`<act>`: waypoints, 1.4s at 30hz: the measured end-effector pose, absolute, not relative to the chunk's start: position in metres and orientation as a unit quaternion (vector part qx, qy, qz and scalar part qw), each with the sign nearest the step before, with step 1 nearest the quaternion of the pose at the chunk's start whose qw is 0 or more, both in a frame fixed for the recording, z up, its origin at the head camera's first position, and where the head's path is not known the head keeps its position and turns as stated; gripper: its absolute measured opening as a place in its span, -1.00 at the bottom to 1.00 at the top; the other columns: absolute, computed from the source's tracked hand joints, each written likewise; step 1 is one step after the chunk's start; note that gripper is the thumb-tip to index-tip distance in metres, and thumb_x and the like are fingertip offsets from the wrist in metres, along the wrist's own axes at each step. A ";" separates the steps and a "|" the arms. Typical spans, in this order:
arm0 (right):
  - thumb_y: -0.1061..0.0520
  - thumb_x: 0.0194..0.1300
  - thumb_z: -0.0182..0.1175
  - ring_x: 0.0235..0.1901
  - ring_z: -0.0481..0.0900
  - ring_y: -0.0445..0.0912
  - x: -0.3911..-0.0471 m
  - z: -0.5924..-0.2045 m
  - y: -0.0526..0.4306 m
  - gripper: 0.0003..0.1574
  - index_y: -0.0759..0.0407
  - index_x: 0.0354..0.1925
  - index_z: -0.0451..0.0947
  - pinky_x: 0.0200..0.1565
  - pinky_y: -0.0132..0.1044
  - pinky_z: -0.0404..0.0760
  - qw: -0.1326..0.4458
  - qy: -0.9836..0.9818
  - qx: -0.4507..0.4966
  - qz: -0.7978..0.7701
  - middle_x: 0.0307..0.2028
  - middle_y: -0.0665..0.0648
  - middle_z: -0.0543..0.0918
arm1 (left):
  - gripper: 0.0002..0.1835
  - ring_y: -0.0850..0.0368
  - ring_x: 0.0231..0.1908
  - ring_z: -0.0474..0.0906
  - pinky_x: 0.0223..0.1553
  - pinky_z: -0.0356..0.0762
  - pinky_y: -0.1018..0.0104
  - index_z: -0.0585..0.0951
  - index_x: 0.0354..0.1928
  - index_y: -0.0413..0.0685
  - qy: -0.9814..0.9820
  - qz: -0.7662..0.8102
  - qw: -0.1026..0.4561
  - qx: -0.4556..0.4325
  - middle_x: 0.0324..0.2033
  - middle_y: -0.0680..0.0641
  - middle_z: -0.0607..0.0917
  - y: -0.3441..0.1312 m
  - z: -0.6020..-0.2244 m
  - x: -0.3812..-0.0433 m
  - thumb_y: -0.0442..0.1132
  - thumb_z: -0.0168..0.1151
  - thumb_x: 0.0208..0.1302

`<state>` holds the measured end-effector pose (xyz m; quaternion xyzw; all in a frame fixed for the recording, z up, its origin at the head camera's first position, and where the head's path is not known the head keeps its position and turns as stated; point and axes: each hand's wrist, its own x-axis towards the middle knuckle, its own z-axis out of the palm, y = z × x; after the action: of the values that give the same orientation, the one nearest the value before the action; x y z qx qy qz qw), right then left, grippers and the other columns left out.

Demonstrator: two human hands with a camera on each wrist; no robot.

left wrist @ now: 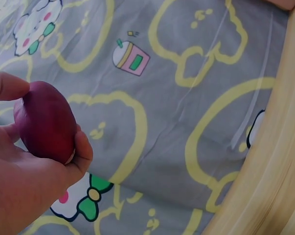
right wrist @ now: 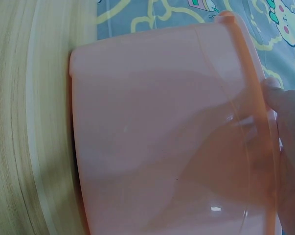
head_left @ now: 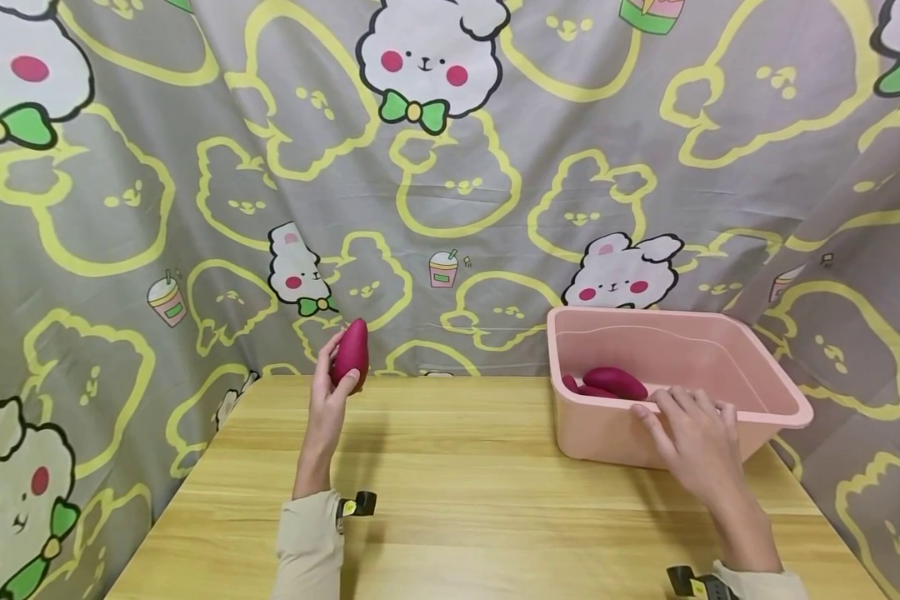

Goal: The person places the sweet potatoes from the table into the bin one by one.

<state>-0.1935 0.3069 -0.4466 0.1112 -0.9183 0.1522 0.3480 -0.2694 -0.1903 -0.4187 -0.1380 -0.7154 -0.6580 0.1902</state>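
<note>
A purple-red sweet potato (head_left: 352, 357) is held upright in my left hand (head_left: 328, 385), above the far left part of the table. In the left wrist view, thumb and fingers wrap the sweet potato (left wrist: 45, 122) from both sides. My right hand (head_left: 696, 442) grips the near rim of a pink plastic bin (head_left: 607, 429), fingers over the edge and thumb at the front. Inside the bin lie more purple-red sweet potatoes (head_left: 615, 383), partly hidden by the front wall. The right wrist view shows the bin's outer wall (right wrist: 152, 127) and the thumb at its rim.
The bin stands on the right part of a wood-grain table (head_left: 450, 500). Behind and beside the table hangs a grey curtain (head_left: 465, 233) with cartoon prints. Each wrist wears a strapped black camera.
</note>
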 end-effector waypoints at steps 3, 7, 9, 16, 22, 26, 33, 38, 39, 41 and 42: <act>-0.13 0.46 0.23 -0.10 0.47 0.21 -0.194 -0.446 0.307 -0.67 0.10 -0.15 0.58 -0.13 0.26 0.19 0.349 -0.918 0.111 0.151 -0.20 0.19 0.61 | -0.37 -0.07 0.21 0.36 -0.03 0.58 0.38 0.25 0.57 0.10 -0.716 -0.656 0.192 -0.142 0.39 -0.11 0.35 -0.188 -0.419 -0.270 -0.35 0.07 0.52; -0.13 0.45 0.24 -0.10 0.46 0.22 -0.195 -0.445 0.308 -0.67 0.10 -0.15 0.58 -0.13 0.26 0.19 0.349 -0.918 0.113 0.149 -0.20 0.20 0.61 | -0.36 -0.07 0.21 0.38 -0.01 0.59 0.38 0.27 0.56 0.10 -0.712 -0.658 0.195 -0.149 0.38 -0.09 0.38 -0.184 -0.419 -0.270 -0.31 0.14 0.51; -0.13 0.44 0.24 -0.10 0.46 0.21 -0.195 -0.445 0.308 -0.67 0.11 -0.15 0.58 -0.12 0.27 0.19 0.350 -0.918 0.113 0.148 -0.21 0.19 0.61 | -0.37 -0.06 0.21 0.38 0.00 0.58 0.39 0.29 0.54 0.09 -0.710 -0.659 0.199 -0.151 0.36 -0.08 0.40 -0.181 -0.417 -0.270 -0.32 0.16 0.50; -0.13 0.45 0.23 -0.10 0.46 0.21 -0.194 -0.445 0.309 -0.66 0.12 -0.15 0.58 -0.11 0.28 0.19 0.348 -0.919 0.111 0.146 -0.20 0.20 0.61 | -0.33 -0.04 0.20 0.37 0.03 0.55 0.47 0.31 0.51 -0.12 -0.705 -0.659 0.207 -0.160 0.33 -0.22 0.43 -0.168 -0.412 -0.270 -0.49 0.22 0.41; -0.12 0.45 0.24 -0.09 0.46 0.21 -0.194 -0.445 0.308 -0.67 0.12 -0.15 0.58 -0.10 0.26 0.20 0.344 -0.921 0.109 0.149 -0.20 0.19 0.61 | -0.32 -0.11 0.19 0.37 0.02 0.55 0.48 0.32 0.48 -0.26 -0.710 -0.649 0.206 -0.179 0.34 -0.34 0.41 -0.160 -0.410 -0.270 -0.56 0.26 0.34; -0.11 0.44 0.25 -0.10 0.47 0.22 -0.195 -0.445 0.307 -0.68 0.11 -0.16 0.58 -0.11 0.27 0.20 0.346 -0.920 0.111 0.148 -0.21 0.18 0.60 | -0.33 -0.09 0.20 0.40 0.06 0.53 0.47 0.38 0.48 -0.13 -0.721 -0.633 0.209 -0.191 0.34 -0.23 0.44 -0.158 -0.411 -0.270 -0.50 0.30 0.35; -0.12 0.44 0.24 -0.10 0.47 0.22 -0.194 -0.445 0.305 -0.69 0.10 -0.18 0.58 -0.12 0.28 0.19 0.348 -0.918 0.112 0.152 -0.23 0.18 0.60 | -0.33 -0.09 0.18 0.43 0.06 0.55 0.42 0.43 0.45 -0.03 -0.714 -0.630 0.215 -0.217 0.32 -0.16 0.48 -0.154 -0.412 -0.268 -0.43 0.36 0.33; -0.12 0.46 0.23 -0.11 0.47 0.21 -0.194 -0.445 0.306 -0.68 0.10 -0.18 0.57 -0.12 0.27 0.19 0.347 -0.919 0.111 0.152 -0.23 0.17 0.60 | -0.33 -0.07 0.17 0.44 0.05 0.55 0.44 0.44 0.44 -0.05 -0.711 -0.633 0.209 -0.223 0.31 -0.16 0.49 -0.150 -0.411 -0.268 -0.44 0.38 0.30; -0.13 0.46 0.22 -0.11 0.47 0.21 -0.194 -0.445 0.306 -0.68 0.10 -0.17 0.57 -0.12 0.27 0.19 0.346 -0.919 0.111 0.152 -0.23 0.17 0.60 | -0.33 -0.06 0.17 0.44 0.05 0.55 0.44 0.45 0.44 -0.05 -0.712 -0.633 0.208 -0.223 0.31 -0.16 0.50 -0.149 -0.412 -0.268 -0.44 0.39 0.30; -0.13 0.46 0.22 -0.11 0.47 0.21 -0.193 -0.445 0.305 -0.68 0.11 -0.17 0.57 -0.12 0.27 0.19 0.344 -0.920 0.110 0.152 -0.23 0.17 0.60 | -0.33 -0.06 0.17 0.45 0.05 0.55 0.43 0.46 0.43 -0.05 -0.713 -0.632 0.205 -0.225 0.30 -0.16 0.51 -0.149 -0.413 -0.267 -0.43 0.39 0.30; -0.13 0.46 0.23 -0.11 0.47 0.21 -0.193 -0.445 0.305 -0.68 0.10 -0.17 0.57 -0.12 0.26 0.19 0.344 -0.920 0.109 0.151 -0.23 0.17 0.60 | -0.34 -0.06 0.18 0.46 0.06 0.55 0.43 0.46 0.43 -0.06 -0.714 -0.631 0.203 -0.225 0.30 -0.16 0.51 -0.149 -0.413 -0.267 -0.43 0.39 0.30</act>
<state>-0.1935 0.3050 -0.4453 0.1092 -0.9204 0.1512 0.3436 -0.2672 -0.1492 -0.4126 -0.2253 -0.7135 -0.6315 0.2033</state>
